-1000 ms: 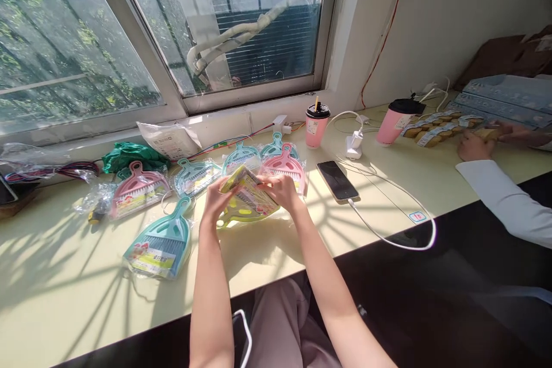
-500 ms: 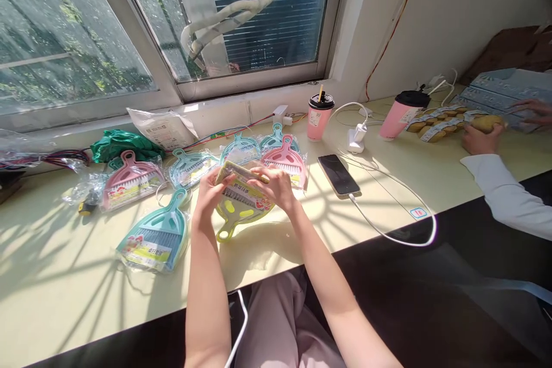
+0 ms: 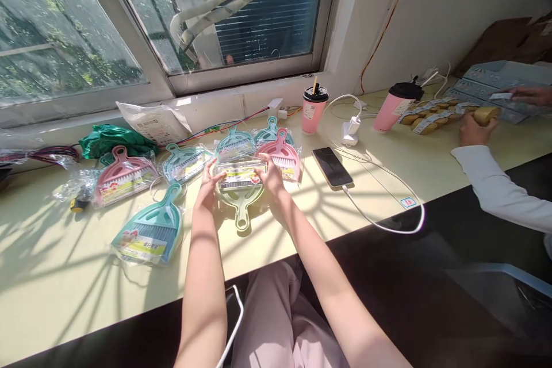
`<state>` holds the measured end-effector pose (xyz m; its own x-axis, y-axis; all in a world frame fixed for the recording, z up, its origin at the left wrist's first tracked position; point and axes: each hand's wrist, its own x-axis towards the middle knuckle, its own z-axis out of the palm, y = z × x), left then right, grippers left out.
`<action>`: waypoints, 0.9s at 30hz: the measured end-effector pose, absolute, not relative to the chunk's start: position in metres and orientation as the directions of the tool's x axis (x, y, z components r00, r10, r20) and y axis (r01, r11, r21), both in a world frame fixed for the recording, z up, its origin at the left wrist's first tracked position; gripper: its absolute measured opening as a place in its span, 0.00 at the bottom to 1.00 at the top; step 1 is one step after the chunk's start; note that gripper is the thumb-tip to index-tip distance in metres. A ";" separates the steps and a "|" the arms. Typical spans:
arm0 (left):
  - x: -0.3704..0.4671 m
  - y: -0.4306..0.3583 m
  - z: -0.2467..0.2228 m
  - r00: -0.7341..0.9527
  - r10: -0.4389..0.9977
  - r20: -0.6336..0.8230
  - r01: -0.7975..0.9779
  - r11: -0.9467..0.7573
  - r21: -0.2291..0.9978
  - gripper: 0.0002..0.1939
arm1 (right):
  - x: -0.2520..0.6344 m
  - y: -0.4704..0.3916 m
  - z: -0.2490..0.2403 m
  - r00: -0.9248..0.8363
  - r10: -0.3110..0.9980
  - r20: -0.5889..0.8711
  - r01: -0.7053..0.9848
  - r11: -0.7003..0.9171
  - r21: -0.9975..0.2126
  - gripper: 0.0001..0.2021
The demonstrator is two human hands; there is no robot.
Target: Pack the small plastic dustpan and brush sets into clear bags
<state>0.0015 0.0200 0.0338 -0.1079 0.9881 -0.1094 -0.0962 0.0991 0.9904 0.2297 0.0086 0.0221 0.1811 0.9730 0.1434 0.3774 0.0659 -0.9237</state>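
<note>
Between my two hands is a yellow-green dustpan and brush set (image 3: 241,199) in clear wrapping, its handle pointing toward me. My left hand (image 3: 207,187) grips its left edge, thumb on the front. At the right edge my right hand (image 3: 272,181) is closed on it the same way. Behind it lie wrapped blue-green sets (image 3: 235,144) and a pink set (image 3: 282,152). A larger-looking teal dustpan and brush set (image 3: 150,227) lies left of my left arm, with another pink set (image 3: 123,178) farther back.
Right of my hands lie a phone (image 3: 332,167) with a white cable (image 3: 388,229) and a charger (image 3: 350,131). Pink cups (image 3: 314,112) stand behind. A green plastic bag (image 3: 114,141) and white packet (image 3: 153,123) sit by the window. At far right, another person's hand (image 3: 473,127) holds a yellowish-brown object.
The yellow-green set has turned from slanted to nearly straight, its handle now toward me. Both my hands still hold it. The camera view has shifted slightly.
</note>
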 end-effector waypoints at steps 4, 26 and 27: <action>-0.007 0.024 0.026 -0.161 0.975 -0.153 -0.080 0.142 0.987 0.32 | 0.215 0.003 0.012 0.169 0.977 0.127 0.525 0.020 -0.851 0.32; -0.003 0.019 0.034 -0.136 0.988 -0.077 -0.159 0.055 0.986 0.24 | 0.229 -0.003 0.015 0.209 0.978 0.004 0.012 0.002 -1.000 0.29; -0.002 0.018 0.034 -0.117 0.990 -0.075 -0.152 0.057 0.987 0.26 | 0.231 -0.007 0.013 0.203 0.979 -0.009 -0.001 -0.009 -1.000 0.27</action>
